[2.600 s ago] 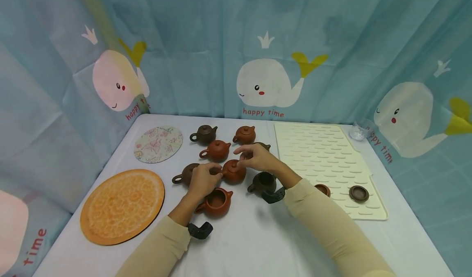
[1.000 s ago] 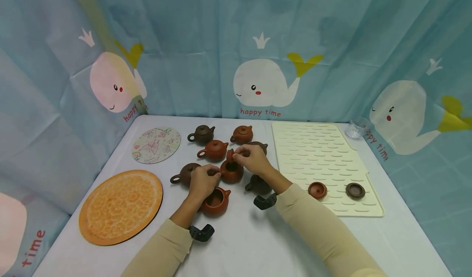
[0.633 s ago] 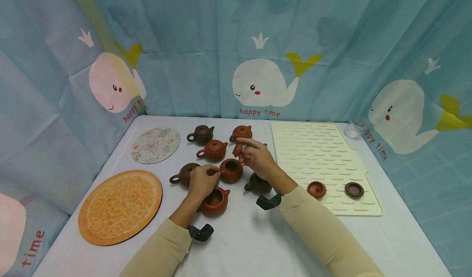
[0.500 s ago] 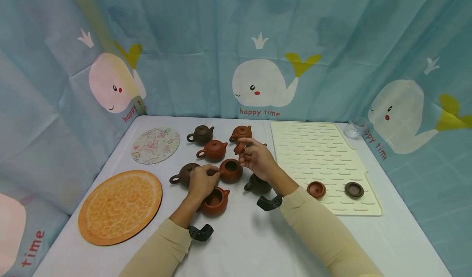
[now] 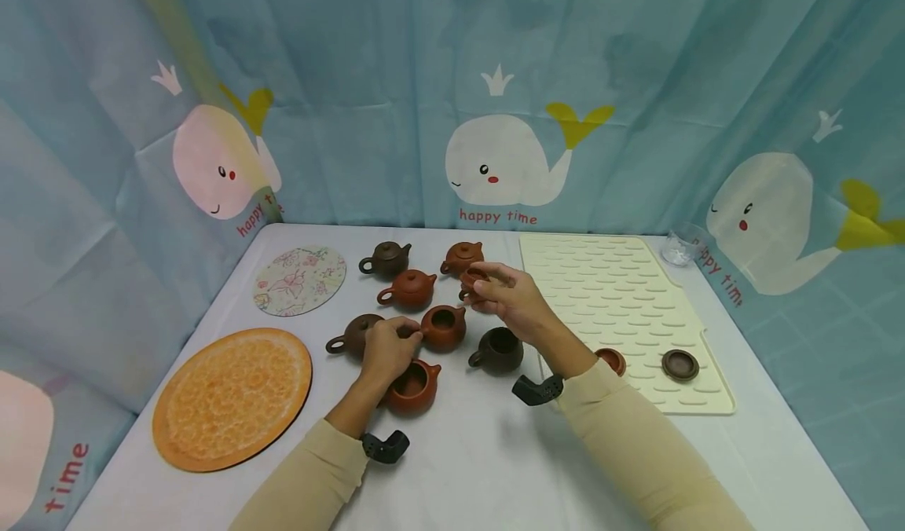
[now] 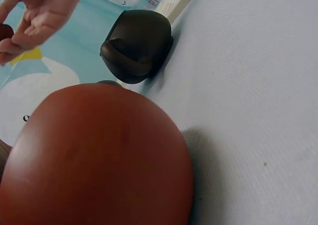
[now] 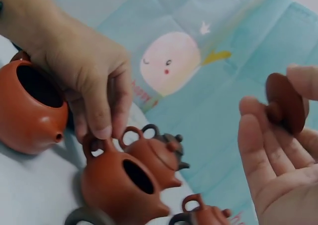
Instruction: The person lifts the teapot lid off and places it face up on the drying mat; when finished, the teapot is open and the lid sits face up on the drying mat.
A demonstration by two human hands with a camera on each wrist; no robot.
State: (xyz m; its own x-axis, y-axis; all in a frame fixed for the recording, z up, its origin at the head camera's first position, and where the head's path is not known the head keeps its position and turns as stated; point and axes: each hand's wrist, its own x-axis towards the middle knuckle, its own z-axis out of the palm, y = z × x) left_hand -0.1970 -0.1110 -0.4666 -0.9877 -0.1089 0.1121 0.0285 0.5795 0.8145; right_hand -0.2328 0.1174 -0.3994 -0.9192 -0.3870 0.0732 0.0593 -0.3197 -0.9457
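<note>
My left hand [image 5: 386, 350] pinches the handle of a lidless reddish-brown teapot [image 5: 444, 331]; the right wrist view shows thumb and fingertips on that handle [image 7: 99, 146]. Above and right of this pot, my right hand [image 5: 519, 303] holds a small reddish-brown teapot lid [image 7: 287, 103] between thumb and fingers, tipped with its knob toward the fingers. Another lidless red teapot [image 5: 412, 390] stands just below my left hand and fills much of the left wrist view. A dark lidless teapot [image 5: 498, 351] stands to the right, and a dark lidded one [image 5: 353, 335] lies partly behind my left hand.
Farther back stand lidded teapots: a dark one [image 5: 389, 259], a red one [image 5: 412, 289] and an orange-brown one [image 5: 463, 257]. A cream ridged mat [image 5: 601, 280] bears a red lid [image 5: 612, 360] and a dark lid [image 5: 680, 365]. Left are an orange round mat [image 5: 233, 397] and a floral mat [image 5: 300, 280].
My right hand has lifted the lid off the middle red teapot and moved it up and right, turning it over. My left hand has stayed at that pot's handle.
</note>
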